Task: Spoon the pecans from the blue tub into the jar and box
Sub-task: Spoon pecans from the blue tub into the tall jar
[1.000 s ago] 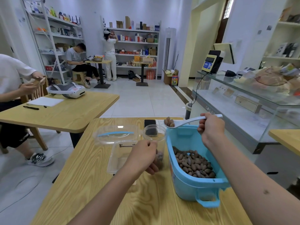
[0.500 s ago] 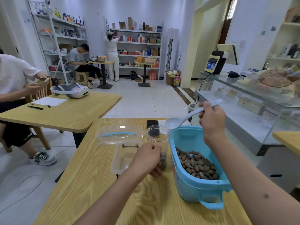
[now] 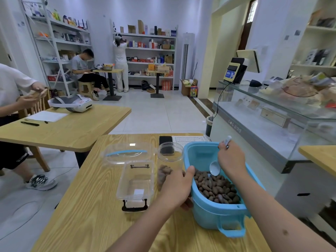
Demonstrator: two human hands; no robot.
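The task looks to be in its early part. The clear round plastic jar [image 3: 170, 164] stands on the light wooden table [image 3: 94, 211] just left of the blue plastic tub [image 3: 216, 213] and holds a low layer of brown pecans at its bottom, well short of full, while the clear rectangular plastic box with black latches [image 3: 135, 182], just left of the jar, shows no pecans inside as far as can be seen. Its clear lid with a blue handle [image 3: 127, 153] lies on the table just behind it. Most of the pecans [image 3: 216, 188] remain heaped in the near half of the tub. The right hand [image 3: 231, 160] is clenched around the handle of a white plastic spoon [image 3: 215, 168], whose empty bowl is lowered to the top of the heap, so another scoop seems to be in hand. The left hand [image 3: 177, 190] grasps the lower part of the jar, thumb raised against the tub's rim, steadying it. What is left, by this reckoning, is many more spoonfuls for the jar and all of the box's share.
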